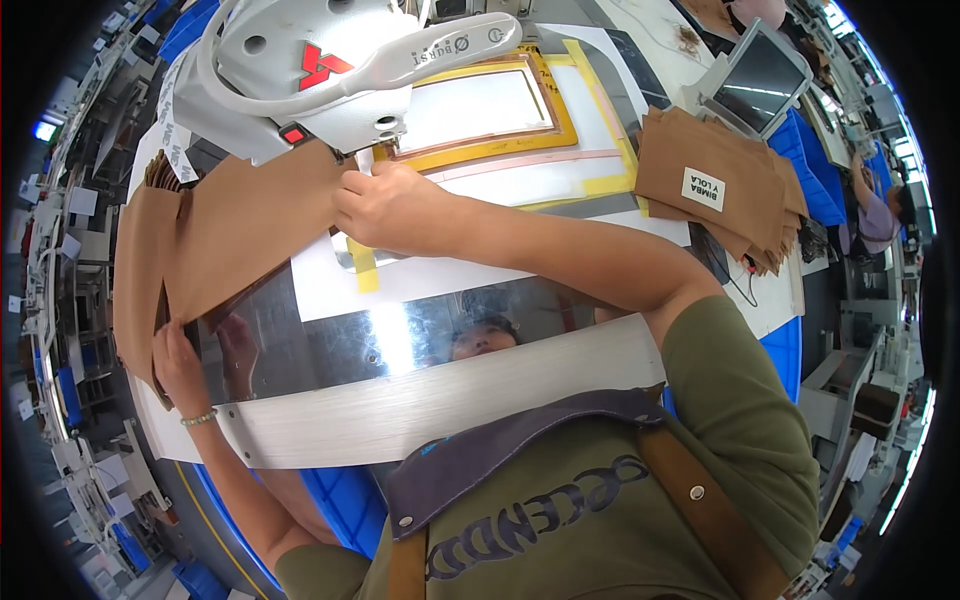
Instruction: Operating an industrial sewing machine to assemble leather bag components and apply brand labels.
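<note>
A brown fabric panel (250, 225) stretches from the stack at the left to beneath the sewing machine head (300, 75). Close under the machine, my right hand (395, 208) pinches the panel's right end between thumb and fingers. My left hand (178, 365) is closed on the lower edge of the brown panels, at the near left corner of the table. Further brown panels (140, 280) hang in a stack by that hand. Just beyond my right hand lies a yellow-edged template frame (480, 150) on a white sheet.
At the right lies a pile of brown panels (720, 175), the top one bearing a white label. A screen (760, 80) stands behind it, with a blue bin (810, 165) alongside. A metal table edge (440, 390) runs before me. Another person (875, 220) is far right.
</note>
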The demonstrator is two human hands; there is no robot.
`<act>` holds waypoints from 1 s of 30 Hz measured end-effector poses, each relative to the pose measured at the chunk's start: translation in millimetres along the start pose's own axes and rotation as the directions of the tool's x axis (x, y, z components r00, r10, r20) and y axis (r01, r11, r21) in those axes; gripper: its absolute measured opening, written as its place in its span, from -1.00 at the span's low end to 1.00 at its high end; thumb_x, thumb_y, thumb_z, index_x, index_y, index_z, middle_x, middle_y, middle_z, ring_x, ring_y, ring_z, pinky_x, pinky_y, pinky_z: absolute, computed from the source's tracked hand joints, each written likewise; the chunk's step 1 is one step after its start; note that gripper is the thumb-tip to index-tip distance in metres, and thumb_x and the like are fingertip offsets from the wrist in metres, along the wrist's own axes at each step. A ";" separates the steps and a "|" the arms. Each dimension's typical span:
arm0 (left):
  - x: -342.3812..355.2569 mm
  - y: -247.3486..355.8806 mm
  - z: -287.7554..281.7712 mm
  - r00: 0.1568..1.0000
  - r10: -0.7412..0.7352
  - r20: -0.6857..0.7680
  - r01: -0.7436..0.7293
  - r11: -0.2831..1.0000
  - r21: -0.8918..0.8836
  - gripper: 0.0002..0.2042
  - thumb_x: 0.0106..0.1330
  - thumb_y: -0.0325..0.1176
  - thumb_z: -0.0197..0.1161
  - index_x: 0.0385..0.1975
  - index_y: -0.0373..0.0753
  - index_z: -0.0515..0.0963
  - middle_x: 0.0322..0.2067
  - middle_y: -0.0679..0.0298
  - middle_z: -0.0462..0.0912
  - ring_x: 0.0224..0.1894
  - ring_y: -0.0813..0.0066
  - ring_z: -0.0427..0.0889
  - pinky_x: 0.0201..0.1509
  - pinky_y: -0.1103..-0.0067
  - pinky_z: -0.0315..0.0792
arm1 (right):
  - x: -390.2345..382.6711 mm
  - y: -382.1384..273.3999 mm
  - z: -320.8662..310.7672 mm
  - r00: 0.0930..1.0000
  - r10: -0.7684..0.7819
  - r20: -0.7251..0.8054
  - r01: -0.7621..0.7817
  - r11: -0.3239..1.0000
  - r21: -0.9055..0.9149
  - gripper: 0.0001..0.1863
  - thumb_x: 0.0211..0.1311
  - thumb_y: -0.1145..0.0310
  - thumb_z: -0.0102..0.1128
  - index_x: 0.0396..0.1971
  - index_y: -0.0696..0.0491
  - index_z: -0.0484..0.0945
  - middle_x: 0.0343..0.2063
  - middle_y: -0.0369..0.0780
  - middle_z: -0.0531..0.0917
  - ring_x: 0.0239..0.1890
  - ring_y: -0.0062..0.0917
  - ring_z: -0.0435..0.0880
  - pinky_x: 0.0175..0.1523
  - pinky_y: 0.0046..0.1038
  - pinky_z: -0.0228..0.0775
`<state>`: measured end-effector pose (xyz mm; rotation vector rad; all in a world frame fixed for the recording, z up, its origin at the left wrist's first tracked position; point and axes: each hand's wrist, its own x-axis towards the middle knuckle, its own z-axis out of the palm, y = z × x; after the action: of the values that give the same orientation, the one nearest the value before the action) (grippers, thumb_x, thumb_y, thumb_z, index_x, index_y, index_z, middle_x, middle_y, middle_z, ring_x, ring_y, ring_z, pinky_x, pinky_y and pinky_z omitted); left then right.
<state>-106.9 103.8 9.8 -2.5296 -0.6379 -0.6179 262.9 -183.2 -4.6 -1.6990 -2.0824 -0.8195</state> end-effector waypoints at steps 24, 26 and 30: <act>161.8 227.3 19.1 0.775 0.598 -0.205 -0.606 0.613 -0.507 -0.62 0.22 -0.54 0.28 0.07 -0.35 0.66 -0.16 0.16 0.62 -0.10 0.17 0.61 0.04 0.36 0.52 | -199.8 131.5 -130.3 0.912 0.229 0.341 -0.077 0.911 -0.405 -0.95 0.04 0.46 0.31 -0.48 0.02 0.61 -0.30 -0.31 0.55 -0.11 -0.48 0.60 -0.16 -0.47 0.54; 155.2 227.3 13.5 0.801 0.582 -0.144 -0.563 0.648 -0.513 -0.61 0.24 -0.55 0.26 0.10 -0.32 0.67 -0.11 0.17 0.63 -0.07 0.18 0.62 0.06 0.36 0.52 | -204.4 125.7 -129.6 0.908 0.267 0.323 -0.118 0.902 -0.415 -0.95 0.03 0.44 0.33 -0.46 0.00 0.63 -0.30 -0.33 0.56 -0.07 -0.49 0.60 -0.15 -0.49 0.54; 135.6 224.0 1.5 0.848 0.530 -0.036 -0.464 0.706 -0.536 -0.59 0.35 -0.51 0.23 0.21 -0.27 0.64 0.07 0.14 0.64 0.15 0.13 0.61 0.23 0.30 0.48 | -212.8 95.4 -134.8 0.861 0.445 0.245 -0.358 0.874 -0.329 -0.75 0.18 0.36 0.34 -0.14 0.08 0.67 -0.04 -0.24 0.64 0.10 -0.37 0.61 0.06 -0.32 0.54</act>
<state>119.3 -28.2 8.2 -3.0819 0.2555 -0.4796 391.3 -419.9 -2.5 -2.4550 -1.7342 -0.7612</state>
